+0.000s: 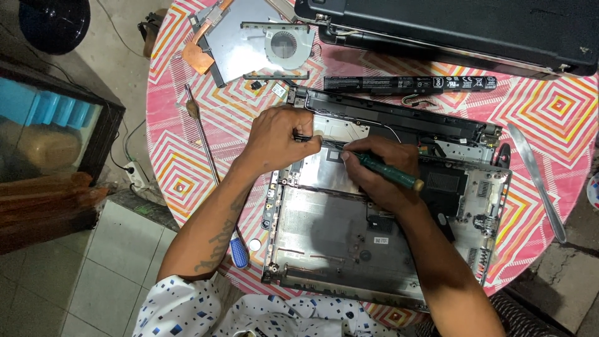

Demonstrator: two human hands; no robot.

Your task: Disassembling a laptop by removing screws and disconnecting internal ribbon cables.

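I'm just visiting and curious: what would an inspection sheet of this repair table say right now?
Surface: round table under a pink and orange zigzag cloth.
Job's things: opened laptop shell; green-handled screwdriver.
Clutter: long black battery, cooling fan on a metal plate, blue-handled screwdriver, metal rod, flat metal blade, closed black laptop.
Grips: left hand pinches a small dark part at the shell's upper edge; right hand holds the green-handled screwdriver, tip near the left hand's fingers.
Cables: thin wire along the shell's hinge; power strip on the floor.
Surroundings: tiled floor, dark cabinet at left.
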